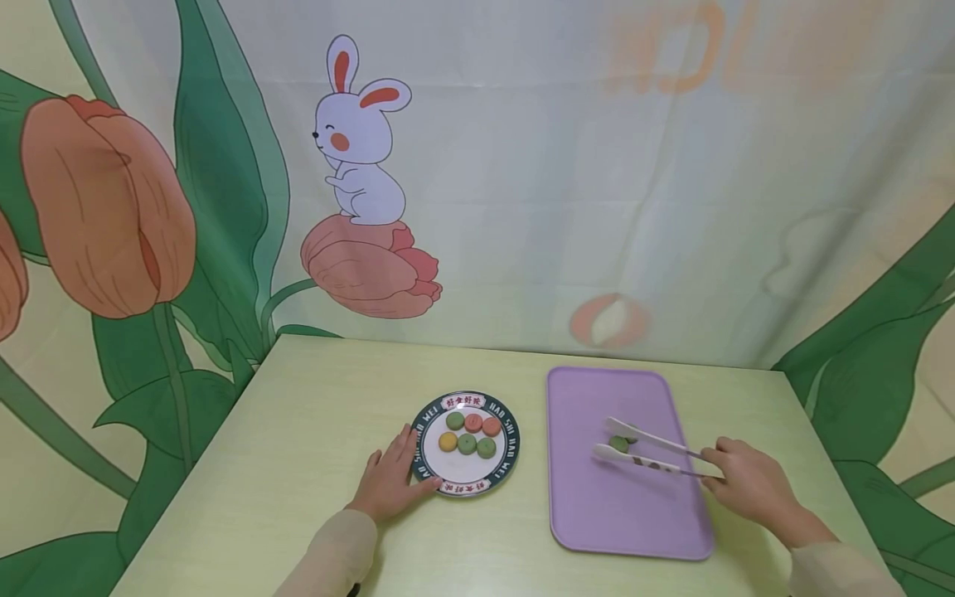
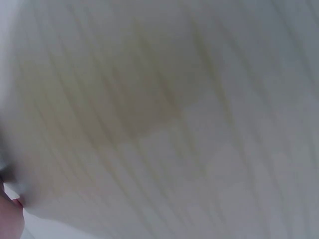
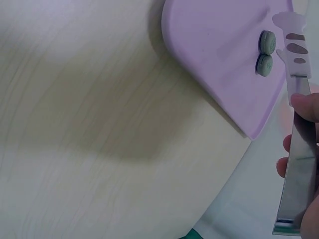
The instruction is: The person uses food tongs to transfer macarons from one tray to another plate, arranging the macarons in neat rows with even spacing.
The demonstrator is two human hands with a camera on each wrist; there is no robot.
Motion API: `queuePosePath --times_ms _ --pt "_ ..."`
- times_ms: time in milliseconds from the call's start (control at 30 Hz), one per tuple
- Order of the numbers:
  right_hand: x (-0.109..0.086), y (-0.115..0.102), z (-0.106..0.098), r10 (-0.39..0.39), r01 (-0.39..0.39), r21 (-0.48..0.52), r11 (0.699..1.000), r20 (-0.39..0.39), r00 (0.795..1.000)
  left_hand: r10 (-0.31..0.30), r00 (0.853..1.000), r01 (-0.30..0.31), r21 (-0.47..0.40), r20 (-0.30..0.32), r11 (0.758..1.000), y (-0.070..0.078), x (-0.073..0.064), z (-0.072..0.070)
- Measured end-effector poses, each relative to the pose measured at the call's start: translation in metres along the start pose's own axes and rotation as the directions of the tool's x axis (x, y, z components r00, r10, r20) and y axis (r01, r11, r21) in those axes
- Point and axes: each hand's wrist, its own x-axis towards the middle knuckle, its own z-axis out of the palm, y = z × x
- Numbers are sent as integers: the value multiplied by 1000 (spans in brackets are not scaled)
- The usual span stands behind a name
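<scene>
My right hand (image 1: 753, 482) grips a pair of tongs (image 1: 649, 461) with metal handles and pale, spotted paw-like ends. The tong ends stand spread on either side of two green macarons (image 3: 267, 43) lying together on the purple tray (image 1: 619, 514). At the left, my left hand (image 1: 391, 481) rests at the rim of a round plate (image 1: 510, 439), fingers extended along its left edge and thumb by the lower rim. Several small macarons (image 1: 467, 444), green, pink and yellow, sit on this plate. In the left wrist view only a bit of the hand (image 2: 10, 219) shows in the corner.
A pale wood-grain table (image 1: 298, 431) carries the plate and the tray, with a strip of bare tabletop between them. Behind it hangs a cloth (image 1: 507, 207) printed with tulips and a rabbit. The table's right edge runs close beside my right hand.
</scene>
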Motion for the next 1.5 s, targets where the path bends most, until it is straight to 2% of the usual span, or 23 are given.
queuePosePath --times_ms 533,967,1133,1500 --pt "-5 5 6 12 -12 7 1000 3 1000 -11 1000 11 -7 3 1000 0 1 1" --pt "-8 5 9 29 -30 24 999 39 999 -2 1000 2 -4 -4 1000 -1 1 1" --pt "-8 3 6 40 -43 33 999 75 996 2 1000 -2 -4 -15 1000 -3 2 4" --pt "-9 3 9 62 -68 47 997 117 991 -3 1000 3 3 -6 1000 -5 4 7"
